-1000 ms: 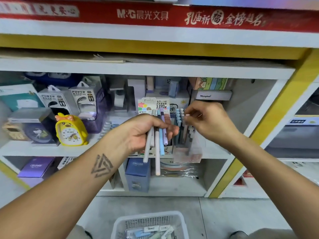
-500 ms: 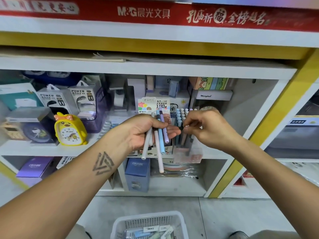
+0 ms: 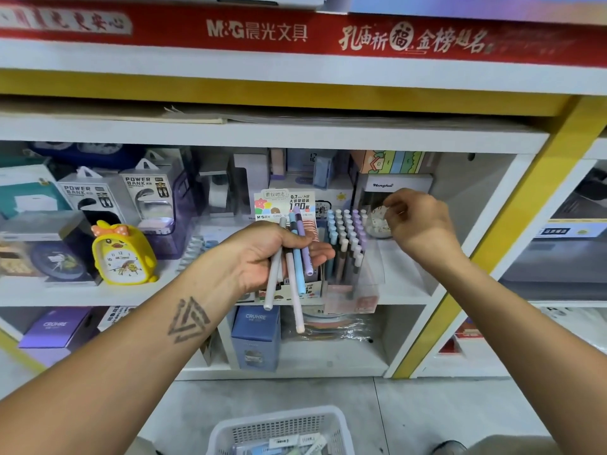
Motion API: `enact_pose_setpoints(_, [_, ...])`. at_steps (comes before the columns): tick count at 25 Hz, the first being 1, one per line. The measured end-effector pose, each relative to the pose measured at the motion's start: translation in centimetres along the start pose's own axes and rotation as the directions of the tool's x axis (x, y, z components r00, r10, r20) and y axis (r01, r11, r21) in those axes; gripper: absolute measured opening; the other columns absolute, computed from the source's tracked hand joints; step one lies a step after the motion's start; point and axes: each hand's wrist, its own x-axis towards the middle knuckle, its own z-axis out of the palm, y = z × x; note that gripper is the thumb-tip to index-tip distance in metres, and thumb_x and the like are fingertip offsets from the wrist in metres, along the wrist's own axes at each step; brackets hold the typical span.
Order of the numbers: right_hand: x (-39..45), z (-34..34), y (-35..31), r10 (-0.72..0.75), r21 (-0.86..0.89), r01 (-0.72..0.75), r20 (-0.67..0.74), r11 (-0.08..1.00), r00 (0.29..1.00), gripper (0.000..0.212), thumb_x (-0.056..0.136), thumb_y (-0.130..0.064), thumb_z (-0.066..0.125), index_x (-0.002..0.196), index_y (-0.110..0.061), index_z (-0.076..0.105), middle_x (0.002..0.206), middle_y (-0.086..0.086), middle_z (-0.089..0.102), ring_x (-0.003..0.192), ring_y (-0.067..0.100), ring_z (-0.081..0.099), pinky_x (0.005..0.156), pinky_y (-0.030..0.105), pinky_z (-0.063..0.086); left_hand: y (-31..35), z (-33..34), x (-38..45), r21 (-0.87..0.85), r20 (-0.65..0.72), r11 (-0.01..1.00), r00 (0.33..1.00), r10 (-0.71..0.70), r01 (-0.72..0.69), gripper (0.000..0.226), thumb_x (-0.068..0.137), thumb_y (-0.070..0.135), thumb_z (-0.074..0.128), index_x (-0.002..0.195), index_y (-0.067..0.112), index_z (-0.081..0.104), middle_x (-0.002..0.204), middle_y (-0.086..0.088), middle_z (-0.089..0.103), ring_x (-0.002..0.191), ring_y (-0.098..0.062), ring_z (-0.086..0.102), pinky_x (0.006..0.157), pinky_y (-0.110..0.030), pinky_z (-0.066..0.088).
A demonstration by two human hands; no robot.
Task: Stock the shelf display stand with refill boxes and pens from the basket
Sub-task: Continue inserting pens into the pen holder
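White shelving (image 3: pixel 262 133) filled the wall ahead of me. Below my hands sat the basket (image 3: pixel 282 428), more stock inside. Just beyond my left fist stood the display stand (image 3: pixel 345 244), nearly full of upright pens. My left hand (image 3: pixel 262 254) clenched four pens (image 3: pixel 297 254). My right hand (image 3: pixel 417 218), beside that bundle half a second earlier, had lifted up and right, fingers loosely curled, apparently empty — one pen probably placed.

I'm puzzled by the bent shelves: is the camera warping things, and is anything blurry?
Head view: the wide lens bows the shelf edges; the red banner smears toward the right; the right hand is slightly soft; the left hand and its pens are sharp; lighting is even, with no hard shadows.
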Motion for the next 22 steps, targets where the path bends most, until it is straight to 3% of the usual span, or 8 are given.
enact_pose_setpoints(4, [-0.2, 0.8, -0.2, -0.089, -0.023, 0.093, 0.127, 0.995, 0.988, 0.026, 0.094, -0.015, 0.057, 0.117, -0.02, 0.068, 0.107, 0.005, 0.072, 0.098, 0.027, 0.065, 0.087, 0.041, 0.055, -0.1, 0.3, 0.3, 0.004, 0.003, 1.0, 1.0, 0.002, -0.002, 0.021, 0.092, -0.011, 0.048, 0.112, -0.011, 0.056, 0.104, -0.032, 0.069, 0.088, -0.039, 0.073, 0.066, -0.039, 0.062])
enact_pose_setpoints(7, [0.1, 1.8, -0.4, -0.112, -0.132, 0.133, 0.157, 0.982, 0.981, 0.027, 0.096, -0.017, 0.058, 0.121, -0.021, 0.064, 0.113, 0.007, 0.07, 0.101, 0.032, 0.063, 0.083, 0.043, 0.055, -0.2, 0.4, 0.3, 0.002, 0.003, 1.0, 1.0, 0.004, -0.004, 0.024, 0.092, -0.011, 0.048, 0.115, -0.011, 0.054, 0.103, -0.033, 0.069, 0.087, -0.039, 0.073, 0.067, -0.039, 0.062])
enact_pose_setpoints(13, [0.7, 3.2, -0.8, -0.195, -0.227, 0.214, 0.103, 0.95, 0.975, 0.014, 0.096, -0.014, 0.055, 0.105, -0.014, 0.067, 0.105, 0.009, 0.069, 0.092, 0.034, 0.062, 0.069, 0.034, 0.046, 0.0, 0.2, -0.1, 0.016, -0.008, 1.0, 1.0, 0.003, -0.002, 0.023, 0.093, -0.01, 0.048, 0.115, -0.011, 0.055, 0.104, -0.032, 0.069, 0.089, -0.039, 0.073, 0.074, -0.042, 0.061])
enact_pose_setpoints(18, [1.1, 3.9, -0.6, -0.141, -0.231, 0.172, 0.145, 0.958, 0.979, 0.018, 0.093, -0.007, 0.051, 0.079, -0.008, 0.061, 0.09, 0.011, 0.058, 0.074, 0.029, 0.053, 0.063, 0.03, 0.036, 0.2, 0.0, -0.5, 0.017, -0.003, 1.0, 1.0, 0.006, -0.006, 0.021, 0.093, -0.01, 0.047, 0.112, -0.013, 0.057, 0.101, -0.031, 0.07, 0.086, -0.038, 0.073, 0.075, -0.042, 0.061])
enact_pose_setpoints(22, [1.2, 3.2, -1.4, -0.16, -0.24, 0.188, 0.132, 0.952, 0.978, 0.021, 0.09, 0.0, 0.052, 0.096, -0.006, 0.071, 0.107, 0.012, 0.054, 0.086, 0.034, 0.058, 0.075, 0.036, 0.049, 0.3, -0.2, -0.8, 0.017, -0.004, 1.0, 1.0, 0.014, -0.014, 0.018, 0.093, -0.01, 0.047, 0.106, -0.013, 0.058, 0.097, -0.03, 0.071, 0.085, -0.038, 0.073, 0.071, -0.04, 0.062])
